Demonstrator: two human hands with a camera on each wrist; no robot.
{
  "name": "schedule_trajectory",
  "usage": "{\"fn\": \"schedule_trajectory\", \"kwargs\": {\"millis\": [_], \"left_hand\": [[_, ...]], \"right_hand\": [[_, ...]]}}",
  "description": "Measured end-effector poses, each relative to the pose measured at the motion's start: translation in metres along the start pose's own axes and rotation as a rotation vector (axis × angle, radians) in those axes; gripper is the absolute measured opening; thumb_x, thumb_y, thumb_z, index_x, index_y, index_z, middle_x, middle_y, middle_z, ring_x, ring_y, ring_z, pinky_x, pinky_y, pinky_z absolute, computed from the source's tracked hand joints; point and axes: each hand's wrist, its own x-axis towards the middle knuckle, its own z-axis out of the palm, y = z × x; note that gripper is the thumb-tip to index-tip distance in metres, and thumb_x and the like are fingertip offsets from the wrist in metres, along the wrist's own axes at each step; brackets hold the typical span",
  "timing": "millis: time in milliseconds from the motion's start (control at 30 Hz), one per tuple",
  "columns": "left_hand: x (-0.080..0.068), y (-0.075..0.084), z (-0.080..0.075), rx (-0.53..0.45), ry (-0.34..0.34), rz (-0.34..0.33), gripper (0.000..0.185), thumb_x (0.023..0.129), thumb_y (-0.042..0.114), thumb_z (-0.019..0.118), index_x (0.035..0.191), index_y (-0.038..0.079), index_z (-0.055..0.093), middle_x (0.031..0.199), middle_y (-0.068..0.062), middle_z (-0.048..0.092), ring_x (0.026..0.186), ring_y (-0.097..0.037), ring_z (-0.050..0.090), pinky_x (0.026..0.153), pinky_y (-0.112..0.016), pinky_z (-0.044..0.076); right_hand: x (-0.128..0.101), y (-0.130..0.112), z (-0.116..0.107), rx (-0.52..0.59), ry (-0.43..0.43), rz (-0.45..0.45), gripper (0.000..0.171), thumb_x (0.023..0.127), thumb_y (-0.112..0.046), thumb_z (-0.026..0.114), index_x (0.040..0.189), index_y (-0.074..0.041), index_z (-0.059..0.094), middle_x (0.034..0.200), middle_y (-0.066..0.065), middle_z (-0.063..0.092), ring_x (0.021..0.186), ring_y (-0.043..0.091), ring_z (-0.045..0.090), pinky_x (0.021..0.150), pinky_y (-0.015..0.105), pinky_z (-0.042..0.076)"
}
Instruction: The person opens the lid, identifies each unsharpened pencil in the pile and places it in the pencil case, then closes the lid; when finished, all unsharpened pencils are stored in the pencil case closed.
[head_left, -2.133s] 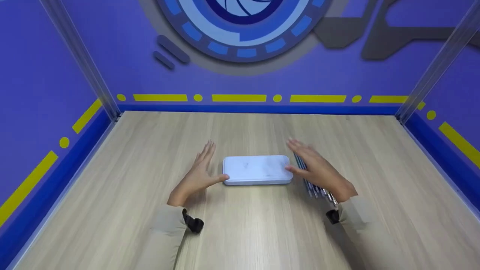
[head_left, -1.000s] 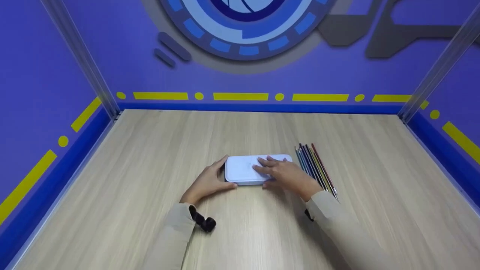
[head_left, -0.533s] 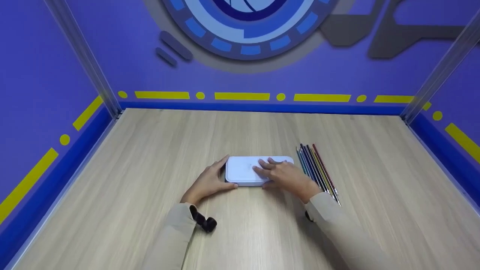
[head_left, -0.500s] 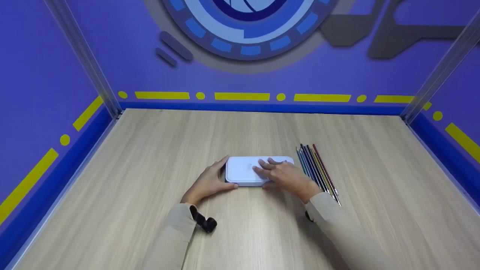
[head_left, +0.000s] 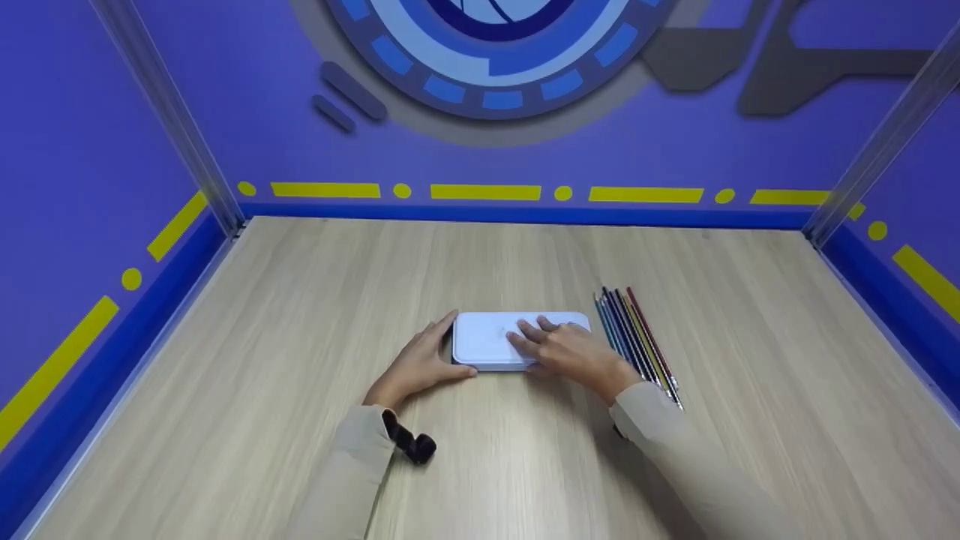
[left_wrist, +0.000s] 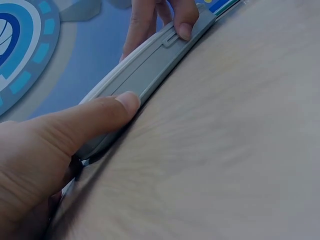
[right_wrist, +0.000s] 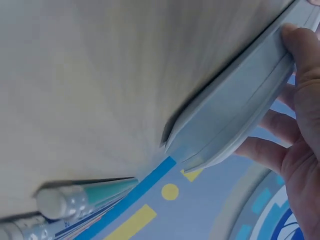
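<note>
A white, flat, rounded box like a pencil case (head_left: 487,341) lies lidded on the wooden table. My left hand (head_left: 420,364) grips its left end, thumb along the near side and fingers at the far left corner. The right hand (head_left: 574,354) lies over its right half, fingers spread on the lid. In the left wrist view, the right thumb (left_wrist: 185,31) presses the case's grey side by a small raised tab (left_wrist: 171,40). Several pencils (head_left: 637,337) lie side by side just right of the case, their near part partly hidden by the right wrist.
The wooden table (head_left: 337,285) ends at blue-purple walls (head_left: 480,161) with yellow marks at the back and on both sides. A black wrist strap (head_left: 409,442) sticks out from the left sleeve.
Both hands were spread open beside the case two seconds ago. Since then the left has taken its left end and the right has come down onto the lid; over the last second they stay still.
</note>
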Motion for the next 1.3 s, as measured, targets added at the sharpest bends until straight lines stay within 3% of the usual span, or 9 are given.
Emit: {"fn": "schedule_trajectory", "kwargs": {"millis": [200,433,700,900,1133,1300], "left_hand": [[-0.001,0.001,0.001,-0.001,-0.009,-0.028,0.106,0.07,0.041,0.085,0.153,0.012,0.025,0.155,-0.015,0.032,0.143,-0.04,0.025,0.118,-0.051,0.022],[0.0,-0.001,0.003,0.002,-0.006,-0.031,0.109,0.069,0.042,0.085,0.153,0.009,0.024,0.152,-0.021,0.035,0.141,-0.035,0.033,0.116,-0.048,0.027],[-0.003,-0.002,0.003,-0.053,-0.017,-0.04,0.11,0.068,0.04,0.086,0.153,0.008,0.023,0.155,-0.02,0.029,0.144,-0.035,0.026,0.119,-0.046,0.022],[0.0,-0.002,-0.002,-0.085,-0.016,-0.052,0.111,0.068,0.039,0.086,0.154,0.011,0.021,0.158,-0.016,0.024,0.146,-0.033,0.021,0.119,-0.046,0.019],[0.001,-0.002,-0.003,-0.069,-0.007,-0.049,0.111,0.068,0.038,0.087,0.153,0.01,0.023,0.157,-0.017,0.026,0.145,-0.033,0.023,0.119,-0.045,0.02],[0.0,-0.002,0.0,-0.075,-0.008,-0.045,0.111,0.068,0.036,0.087,0.153,0.009,0.023,0.156,-0.018,0.028,0.145,-0.033,0.025,0.119,-0.045,0.021]], "right_hand": [[-0.002,0.003,0.0,-0.001,0.024,-0.019,0.059,0.091,-0.036,0.063,0.143,-0.016,0.046,0.141,0.008,0.054,0.118,0.031,0.061,0.077,0.033,0.058],[-0.006,0.008,0.001,0.209,0.117,-0.009,0.054,0.088,-0.032,0.067,0.138,-0.017,0.054,0.135,0.008,0.058,0.118,0.031,0.061,0.087,0.038,0.055],[-0.016,0.015,-0.004,0.369,0.165,0.043,0.042,0.093,-0.031,0.061,0.131,-0.013,0.061,0.131,0.008,0.062,0.118,0.024,0.061,0.092,0.039,0.053],[-0.027,0.025,-0.016,0.434,0.16,0.123,0.038,0.092,-0.026,0.063,0.128,-0.012,0.063,0.129,0.008,0.063,0.114,0.024,0.063,0.09,0.037,0.054],[-0.038,0.037,-0.018,0.476,0.219,0.145,0.031,0.089,-0.015,0.068,0.119,-0.009,0.069,0.118,0.008,0.069,0.105,0.022,0.068,0.085,0.034,0.056],[-0.046,0.046,-0.02,0.509,0.216,0.161,0.028,0.089,-0.011,0.067,0.116,-0.009,0.071,0.112,0.005,0.072,0.103,0.019,0.069,0.085,0.032,0.056]]}}
